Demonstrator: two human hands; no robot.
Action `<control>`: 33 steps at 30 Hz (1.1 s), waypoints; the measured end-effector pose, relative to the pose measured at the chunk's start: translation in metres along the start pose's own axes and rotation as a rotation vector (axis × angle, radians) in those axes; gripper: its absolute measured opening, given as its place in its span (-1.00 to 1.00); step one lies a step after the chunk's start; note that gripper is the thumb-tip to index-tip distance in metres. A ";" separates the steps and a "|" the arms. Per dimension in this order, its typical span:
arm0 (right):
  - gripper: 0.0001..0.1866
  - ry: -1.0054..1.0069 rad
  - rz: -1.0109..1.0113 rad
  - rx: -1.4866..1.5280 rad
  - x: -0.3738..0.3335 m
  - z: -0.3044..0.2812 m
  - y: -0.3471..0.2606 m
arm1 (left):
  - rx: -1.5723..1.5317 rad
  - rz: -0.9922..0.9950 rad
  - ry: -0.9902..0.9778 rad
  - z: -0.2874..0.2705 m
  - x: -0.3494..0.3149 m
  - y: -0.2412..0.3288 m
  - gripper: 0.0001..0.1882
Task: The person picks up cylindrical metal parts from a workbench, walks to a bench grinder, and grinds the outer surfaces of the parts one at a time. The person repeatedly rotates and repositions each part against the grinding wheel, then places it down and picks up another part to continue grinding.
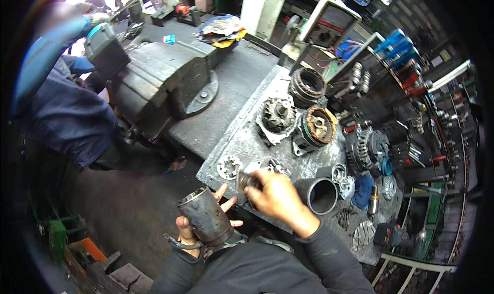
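A dark, worn cylindrical starter motor housing (208, 219) rests tilted in my left hand (186, 233), whose thumb and fingers come round it from both sides. Metal pieces show in its open upper end. My right hand (280, 197) is closed on a small dark metal part (247, 181), blurred, just over the bench edge. Close by on the bench lie a toothed metal ring (229, 167) and small metal pieces (278, 166), partly behind my right hand. An open metal cylinder (321, 196) sits right of my right wrist.
Alternator parts (278, 118) and copper-wound stators (320, 127) stand farther back on the metal bench (231, 147). A large vise (154, 78) is mounted at the left. Beside it is another person (67, 109). A blue cloth (362, 190) and tool racks (411, 78) are at the right.
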State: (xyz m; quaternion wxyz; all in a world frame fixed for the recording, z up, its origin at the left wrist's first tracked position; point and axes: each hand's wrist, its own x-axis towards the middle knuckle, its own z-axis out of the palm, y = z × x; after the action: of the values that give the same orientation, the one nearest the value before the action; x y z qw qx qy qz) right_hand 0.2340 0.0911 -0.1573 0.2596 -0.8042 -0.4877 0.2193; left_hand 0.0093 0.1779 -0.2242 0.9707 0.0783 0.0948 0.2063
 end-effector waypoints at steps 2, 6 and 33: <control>-0.68 -0.088 0.018 -0.144 -0.021 0.014 -0.007 | -0.028 -0.056 -0.036 0.002 0.006 -0.001 0.16; -0.70 0.008 -0.147 -0.010 -0.041 0.038 0.001 | 0.102 -0.139 -0.029 -0.001 0.016 0.003 0.12; 0.17 -0.142 -0.282 -0.613 -0.013 0.024 0.061 | -0.004 -0.204 0.007 -0.035 0.012 -0.008 0.12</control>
State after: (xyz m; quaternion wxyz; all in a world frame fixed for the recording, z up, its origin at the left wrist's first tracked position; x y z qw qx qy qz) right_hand 0.2540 0.0605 -0.2130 -0.0007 -0.7521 -0.6542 0.0800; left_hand 0.0158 0.1794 -0.2618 0.9865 0.0655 0.1054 0.1066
